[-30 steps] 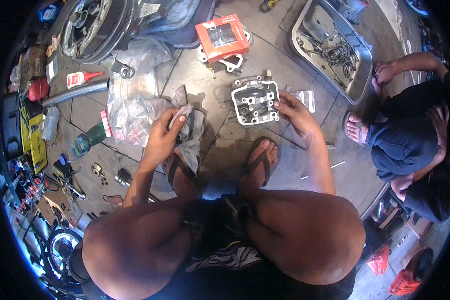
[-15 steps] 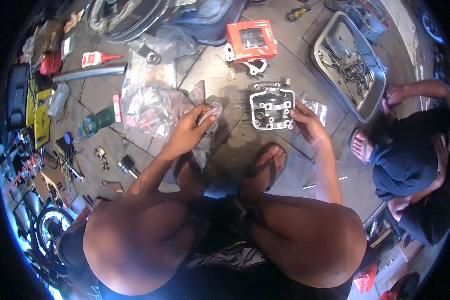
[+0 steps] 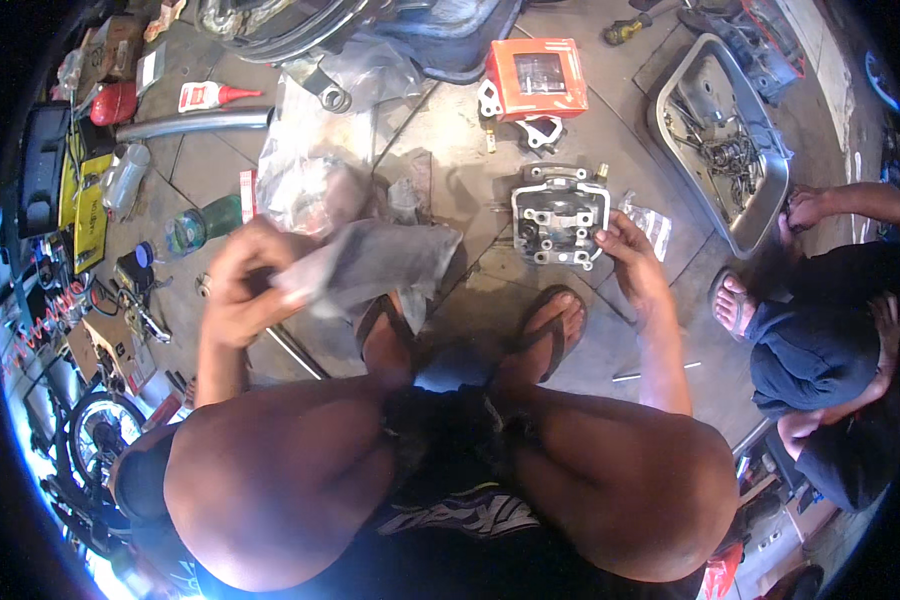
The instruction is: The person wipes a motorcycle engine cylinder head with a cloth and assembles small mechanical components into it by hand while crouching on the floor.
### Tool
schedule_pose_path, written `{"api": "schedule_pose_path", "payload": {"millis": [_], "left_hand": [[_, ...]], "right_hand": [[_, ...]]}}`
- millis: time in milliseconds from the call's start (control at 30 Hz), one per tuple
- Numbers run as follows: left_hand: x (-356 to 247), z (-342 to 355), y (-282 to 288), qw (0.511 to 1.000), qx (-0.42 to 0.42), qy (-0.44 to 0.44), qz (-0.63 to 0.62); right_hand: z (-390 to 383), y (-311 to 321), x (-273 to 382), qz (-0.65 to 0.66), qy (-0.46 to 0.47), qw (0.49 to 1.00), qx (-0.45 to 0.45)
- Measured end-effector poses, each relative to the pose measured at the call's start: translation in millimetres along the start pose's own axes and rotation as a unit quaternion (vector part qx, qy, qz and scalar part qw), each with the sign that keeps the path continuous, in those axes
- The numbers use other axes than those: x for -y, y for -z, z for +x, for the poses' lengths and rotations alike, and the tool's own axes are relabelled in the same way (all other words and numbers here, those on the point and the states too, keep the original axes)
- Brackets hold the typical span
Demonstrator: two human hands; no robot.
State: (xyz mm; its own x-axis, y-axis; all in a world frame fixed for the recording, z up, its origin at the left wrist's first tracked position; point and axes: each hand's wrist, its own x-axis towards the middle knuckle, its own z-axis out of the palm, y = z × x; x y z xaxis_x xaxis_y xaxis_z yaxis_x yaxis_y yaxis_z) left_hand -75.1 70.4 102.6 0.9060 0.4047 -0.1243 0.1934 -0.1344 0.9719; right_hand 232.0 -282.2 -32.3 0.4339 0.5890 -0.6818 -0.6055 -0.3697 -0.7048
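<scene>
In the head view my left hand (image 3: 246,282) is closed on a grey cloth (image 3: 380,265), lifted and stretched toward the middle, partly blurred and overlapping a crumpled clear plastic bag (image 3: 300,195). My right hand (image 3: 626,255) grips the right edge of a metal cylinder head (image 3: 560,215) with a white rim, which sits on the tiled floor beyond my sandaled feet. A small clear packet (image 3: 648,228) lies just right of it. Behind it are a red box (image 3: 540,100), a white gasket (image 3: 540,135) and a small brass piece (image 3: 490,140).
A steel tray of parts (image 3: 670,95) stands at right beside another person's hand (image 3: 802,210) and foot (image 3: 732,300). A large metal part (image 3: 300,25) is at top. Along the left lie a pipe (image 3: 190,122), glue bottle (image 3: 210,96), plastic bottle (image 3: 195,230), yellow case (image 3: 88,215) and wheel (image 3: 100,440).
My left hand has moved left and raised the cloth, which now spreads out sideways. The whole scene has shifted rightward in the picture. My right hand stays at the cylinder head's edge.
</scene>
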Motion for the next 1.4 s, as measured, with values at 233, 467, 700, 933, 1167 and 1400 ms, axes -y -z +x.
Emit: {"api": "schedule_pose_path", "payload": {"millis": [233, 467, 700, 933, 1167, 1400], "left_hand": [[-17, 2, 32, 0.996, -0.036, -0.02, -0.076], [-8, 4, 23, 0.996, -0.085, 0.04, 0.002], [-46, -20, 67, 0.99, -0.139, -0.016, -0.012], [-78, -55, 99, 0.978, -0.194, -0.019, 0.075], [-40, 0, 52, 0.986, -0.089, 0.033, 0.137], [51, 83, -86, 0.973, 0.147, -0.032, 0.176]], "right_hand": [[-8, -13, -9, -0.014, 0.059, 0.997, -0.04], [0, -18, -36, 0.088, 0.104, 0.988, -0.067], [-14, -16, -70, 0.253, 0.094, 0.957, -0.11], [-27, -26, -73, 0.319, 0.12, 0.939, -0.04], [-63, -26, -79, 0.308, 0.136, 0.939, -0.069], [-91, -7, -79, 0.325, 0.177, 0.922, -0.114]]}}
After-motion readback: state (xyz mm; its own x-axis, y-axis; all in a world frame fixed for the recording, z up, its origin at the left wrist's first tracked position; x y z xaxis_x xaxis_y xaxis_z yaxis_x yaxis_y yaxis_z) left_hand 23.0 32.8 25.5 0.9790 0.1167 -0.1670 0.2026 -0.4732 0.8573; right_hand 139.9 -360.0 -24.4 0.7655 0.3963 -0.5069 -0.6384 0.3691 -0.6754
